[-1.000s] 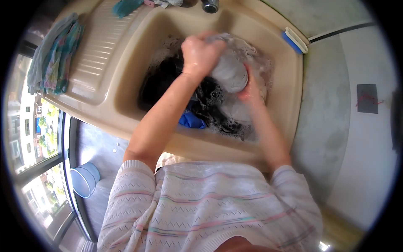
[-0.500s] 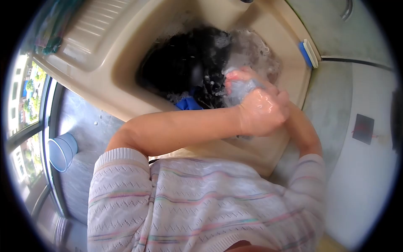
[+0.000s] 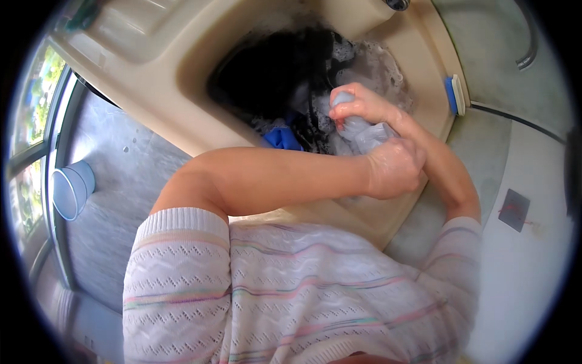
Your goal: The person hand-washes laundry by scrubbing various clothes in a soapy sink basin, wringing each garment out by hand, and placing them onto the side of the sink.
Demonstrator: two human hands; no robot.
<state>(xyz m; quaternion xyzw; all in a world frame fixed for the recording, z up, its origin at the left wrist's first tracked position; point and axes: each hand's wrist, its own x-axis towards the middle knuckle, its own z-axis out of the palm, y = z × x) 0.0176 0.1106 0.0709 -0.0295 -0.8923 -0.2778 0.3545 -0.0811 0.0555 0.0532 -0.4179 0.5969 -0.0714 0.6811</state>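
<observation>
Wet, pale grey cloth [image 3: 365, 134] stretches between my two hands over the right part of the beige sink [image 3: 206, 124]. My left hand [image 3: 397, 168] is closed in a fist round its near end. Farther away, my right hand [image 3: 357, 104] wraps its fingers round the other end, and a bit of cloth bulges out between them. Dark cloth [image 3: 267, 73] lies in the soapy water, with a blue cloth [image 3: 282, 138] at the near edge. Whitish cloth [image 3: 385, 70] and foam lie behind my hands.
A blue and white brush [image 3: 455, 95] rests on the sink's right rim. The tap [image 3: 397, 4] shows at the top. A light blue bucket [image 3: 73, 189] stands on the floor at left, beside the window. A grey wall is at right.
The view has shifted. My hands have moved from the middle of the sink toward its near right side, still gripping the grey cloth, which is now stretched out and twisted between them.
</observation>
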